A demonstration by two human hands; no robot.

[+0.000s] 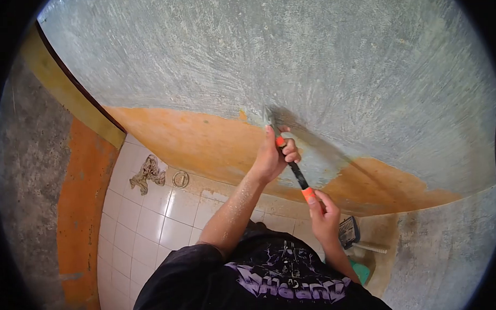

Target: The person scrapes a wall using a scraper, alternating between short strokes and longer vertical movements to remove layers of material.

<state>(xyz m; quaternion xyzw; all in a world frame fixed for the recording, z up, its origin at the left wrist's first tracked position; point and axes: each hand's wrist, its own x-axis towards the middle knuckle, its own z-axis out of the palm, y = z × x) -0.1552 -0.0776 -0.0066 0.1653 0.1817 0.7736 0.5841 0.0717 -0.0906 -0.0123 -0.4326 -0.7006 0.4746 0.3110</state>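
Note:
A long-handled scraper (298, 176) with a black shaft and orange bands slants across the middle of the view. Its blade end (268, 114) meets the wall (288, 55) near where grey surface borders orange paint (203, 129). High on the shaft, just below the blade, my left hand (272, 158) is closed around it. My right hand (324, 217) grips the lower orange end of the handle. Pale specks cover my left forearm. The blade's edge is partly lost in shadow.
On the white tiled floor (149, 224) lie a crumpled rag (149, 175) and a ring-shaped object (180, 179). A dark slotted item (347, 232) and a green object (361, 272) are beside my right arm. An orange-banded wall (85, 188) stands at left.

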